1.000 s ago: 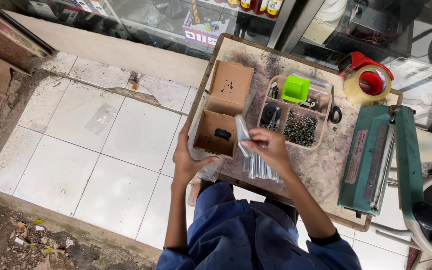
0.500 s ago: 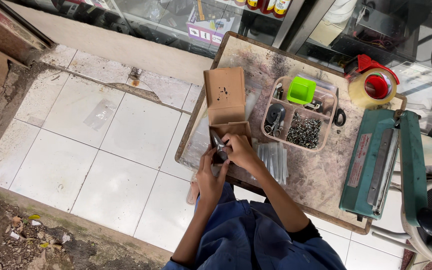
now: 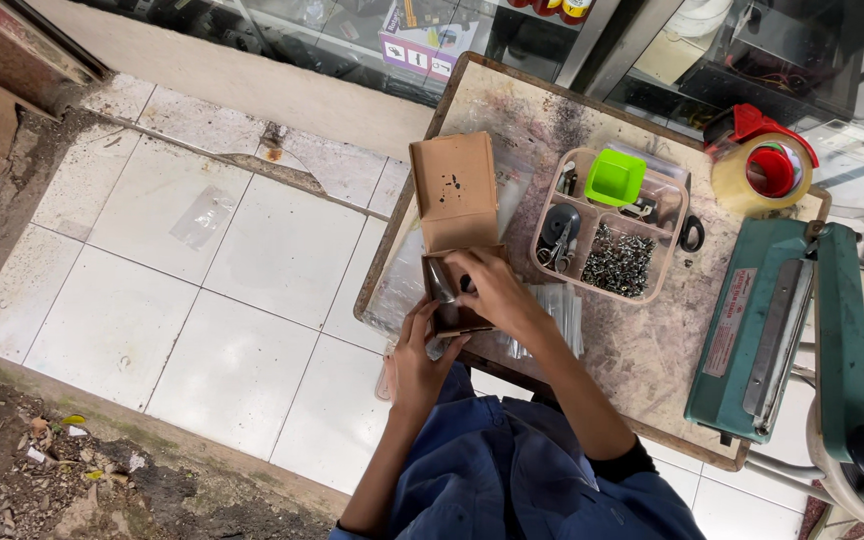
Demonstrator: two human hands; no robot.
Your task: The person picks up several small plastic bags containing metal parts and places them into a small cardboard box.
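While both hands work at frame centre: cardboard box, long axis running up-frame, flap open, on desk; right hand pinches small bag over it; left hand steadies box edge below.

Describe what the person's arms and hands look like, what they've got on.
Both hands are bare: the left hand and the right hand show no gloves, and no rings or watch can be made out. The forearms are bare too. The person wears a blue garment; at the right elbow, a darker, near-black sleeve edge shows. No markings visible.
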